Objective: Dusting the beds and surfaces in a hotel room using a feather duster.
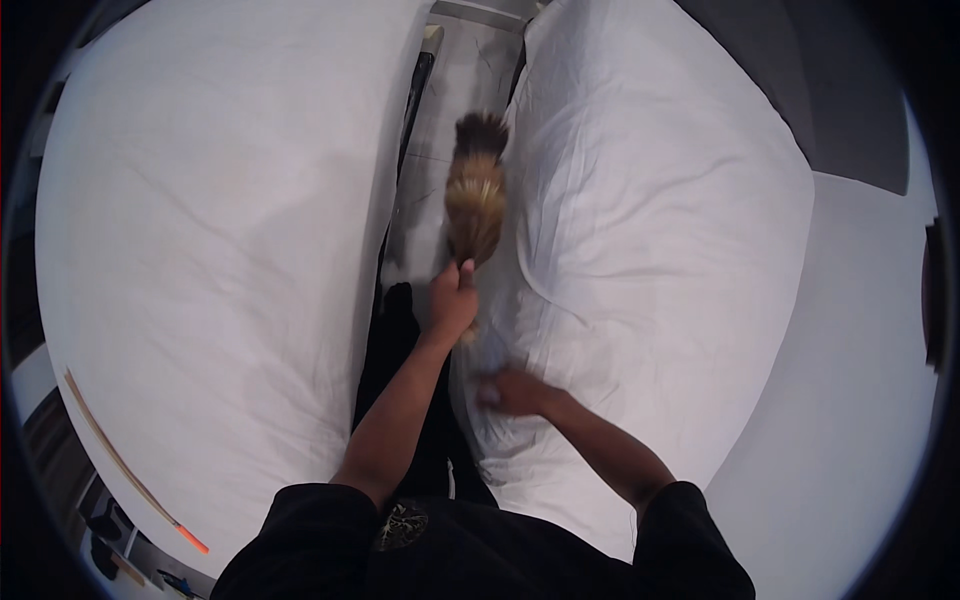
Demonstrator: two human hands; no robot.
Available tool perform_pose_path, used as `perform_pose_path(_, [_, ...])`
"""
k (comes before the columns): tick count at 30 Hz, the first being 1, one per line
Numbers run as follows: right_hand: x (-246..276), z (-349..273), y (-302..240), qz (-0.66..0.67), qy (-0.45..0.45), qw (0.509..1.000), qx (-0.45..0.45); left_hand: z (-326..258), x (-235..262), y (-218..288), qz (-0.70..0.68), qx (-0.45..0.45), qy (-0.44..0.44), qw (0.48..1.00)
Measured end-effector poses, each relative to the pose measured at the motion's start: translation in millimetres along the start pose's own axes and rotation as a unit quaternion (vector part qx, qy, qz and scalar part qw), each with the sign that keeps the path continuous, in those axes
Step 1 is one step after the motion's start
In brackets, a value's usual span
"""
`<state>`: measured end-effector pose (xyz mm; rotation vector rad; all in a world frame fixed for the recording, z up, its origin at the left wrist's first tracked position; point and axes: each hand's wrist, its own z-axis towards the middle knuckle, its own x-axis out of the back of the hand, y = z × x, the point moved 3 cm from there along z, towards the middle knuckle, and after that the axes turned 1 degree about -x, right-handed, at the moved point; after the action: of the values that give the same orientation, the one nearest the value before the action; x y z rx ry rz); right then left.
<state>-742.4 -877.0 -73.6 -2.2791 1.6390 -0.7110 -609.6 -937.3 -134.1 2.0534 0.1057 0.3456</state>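
Note:
My left hand (455,300) is closed round the lower end of a brown feather duster (475,205). Its golden-brown middle and dark tip point away from me, over the gap between two white-covered beds; motion blurs it slightly. A short piece of its lower end shows beneath my fist. My right hand (515,390) is beside the near left edge of the right bed (650,270). Blur smears its fingers, so what they hold, if anything, cannot be made out.
The left bed (210,200) bears a thin stick (125,455) with an orange end, along its near left edge. Between the beds runs a narrow strip of pale tiled floor (465,60). A grey panel (850,100) stands at the far right. Shelves with small items (110,525) are at lower left.

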Motion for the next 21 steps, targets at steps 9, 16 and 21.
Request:
perform_pose_path(9, [152.3,-94.3,88.8,0.133,0.677,0.720,-0.076,41.0,-89.8,-71.6,0.306,-0.070,-0.267,0.911])
perform_pose_path(16, [287.2,-91.6,168.4,0.049,0.865,0.476,-0.149,51.0,-50.6,-58.0,-0.024,0.034,0.047,0.998])
perform_pose_path(21, [278.8,-11.1,207.1,0.047,0.705,0.570,-0.420,87.7,-79.0,-33.3,0.020,-0.004,-0.048,0.999])
